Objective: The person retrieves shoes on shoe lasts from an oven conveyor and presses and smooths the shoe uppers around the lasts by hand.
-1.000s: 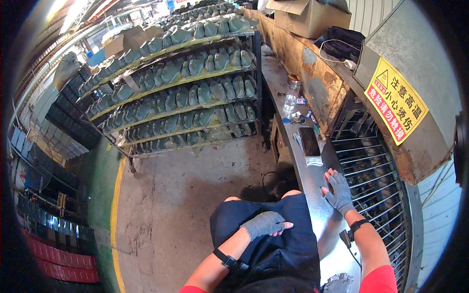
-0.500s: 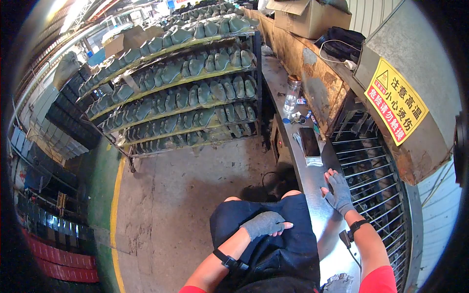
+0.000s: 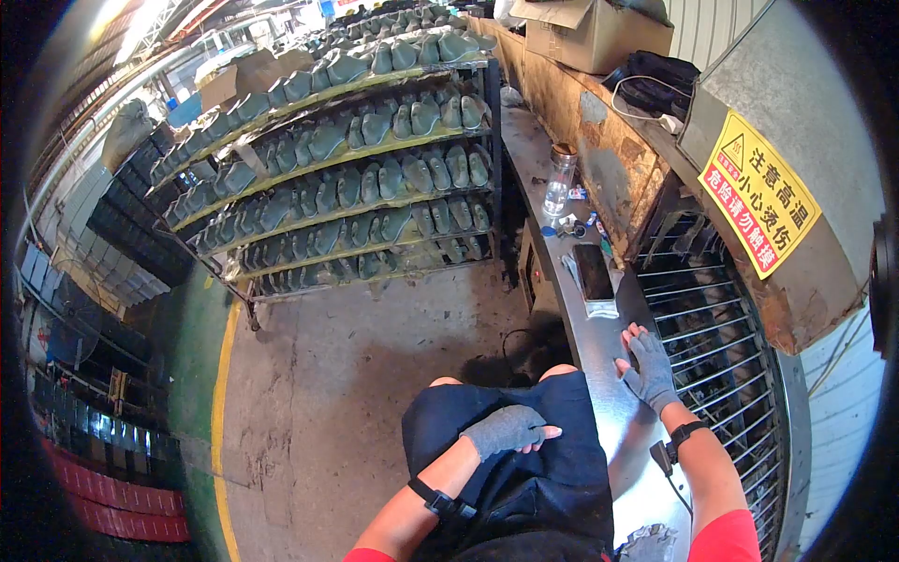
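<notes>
My left hand (image 3: 507, 432), in a grey fingerless glove, rests on the dark cloth (image 3: 552, 468) over my lap. Its fingers are curled in, the thumb lies along them, and nothing shows in the grip; the palm is hidden. My right hand (image 3: 648, 368), gloved the same way, lies flat with fingers apart on the metal bench (image 3: 599, 356), beside a row of metal bars (image 3: 707, 328). Just beyond its fingertips is a dark phone (image 3: 593, 272) on a pale packet (image 3: 602, 309). Neither hand touches the phone.
A rack (image 3: 365, 248) of grey-green shoe lasts or shoes stands ahead. A bottle (image 3: 559, 183) and small items stand farther along the bench. At right, a metal hood bears a yellow heat-warning sign (image 3: 760, 195). A grey bundle (image 3: 648, 543) lies on the near bench.
The metal bars at the right have shifted slightly. Both my hands, the phone and the rack stay where they were.
</notes>
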The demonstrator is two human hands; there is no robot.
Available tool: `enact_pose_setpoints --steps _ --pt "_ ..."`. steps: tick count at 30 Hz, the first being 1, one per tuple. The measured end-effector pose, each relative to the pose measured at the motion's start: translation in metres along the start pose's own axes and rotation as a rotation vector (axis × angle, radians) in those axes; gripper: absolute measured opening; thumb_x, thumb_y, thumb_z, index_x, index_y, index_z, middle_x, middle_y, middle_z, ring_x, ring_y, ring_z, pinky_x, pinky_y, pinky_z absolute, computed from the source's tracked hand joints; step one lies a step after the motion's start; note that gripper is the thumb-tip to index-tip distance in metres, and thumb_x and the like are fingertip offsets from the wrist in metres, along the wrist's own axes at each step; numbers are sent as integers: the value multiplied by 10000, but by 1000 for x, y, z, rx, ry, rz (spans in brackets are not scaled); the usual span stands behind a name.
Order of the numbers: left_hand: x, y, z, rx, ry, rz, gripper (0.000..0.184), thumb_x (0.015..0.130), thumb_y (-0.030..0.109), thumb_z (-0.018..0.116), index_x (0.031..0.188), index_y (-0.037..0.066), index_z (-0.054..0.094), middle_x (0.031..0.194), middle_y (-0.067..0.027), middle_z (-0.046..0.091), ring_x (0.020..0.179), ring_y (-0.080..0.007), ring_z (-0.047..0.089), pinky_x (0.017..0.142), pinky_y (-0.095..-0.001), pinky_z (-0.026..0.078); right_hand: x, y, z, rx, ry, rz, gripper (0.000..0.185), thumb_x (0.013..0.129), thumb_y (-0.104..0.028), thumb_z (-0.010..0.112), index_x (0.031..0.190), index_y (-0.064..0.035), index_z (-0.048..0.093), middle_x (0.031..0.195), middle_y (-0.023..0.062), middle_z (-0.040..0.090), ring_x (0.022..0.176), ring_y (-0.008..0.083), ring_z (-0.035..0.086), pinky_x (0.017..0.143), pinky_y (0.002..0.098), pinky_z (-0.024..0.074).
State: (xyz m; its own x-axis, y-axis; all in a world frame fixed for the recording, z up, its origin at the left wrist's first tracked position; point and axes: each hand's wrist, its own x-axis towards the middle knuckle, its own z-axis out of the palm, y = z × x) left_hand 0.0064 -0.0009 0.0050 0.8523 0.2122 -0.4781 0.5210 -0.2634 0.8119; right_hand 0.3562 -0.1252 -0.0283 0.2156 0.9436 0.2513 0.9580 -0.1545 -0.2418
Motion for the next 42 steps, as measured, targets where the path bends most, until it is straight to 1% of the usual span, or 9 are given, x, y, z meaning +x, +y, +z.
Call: enact_pose_setpoints --steps 20,26,42 --pt "1 -2 1 -33 3 4 654 1068 604 597 790 38 768 677 -65 703 617 -196 669 630 -356 543 -1 -2 -2 -9 31 -36 669 957 -395 722 1517 -57 586 1615 215 521 1511 416 461 1274 503 344" --pt "0 0 0 -18 4 11 661 1069 603 593 788 33 772 679 -71 709 612 -200 666 630 -363 543 0 -1 -1 -13 2 -7 668 963 -401 717 1520 -57 582 1623 214 513 1516 416 454 1278 503 338" --pt "-1 3 -1 -1 5 -11 672 1059 626 596 784 40 774 680 -70 715 614 -203 671 636 -371 548 0 -1 -2 -4 -5 5 665 970 -403 713 1533 -76 576 1639 189 506 1530 404 444 1285 501 327"
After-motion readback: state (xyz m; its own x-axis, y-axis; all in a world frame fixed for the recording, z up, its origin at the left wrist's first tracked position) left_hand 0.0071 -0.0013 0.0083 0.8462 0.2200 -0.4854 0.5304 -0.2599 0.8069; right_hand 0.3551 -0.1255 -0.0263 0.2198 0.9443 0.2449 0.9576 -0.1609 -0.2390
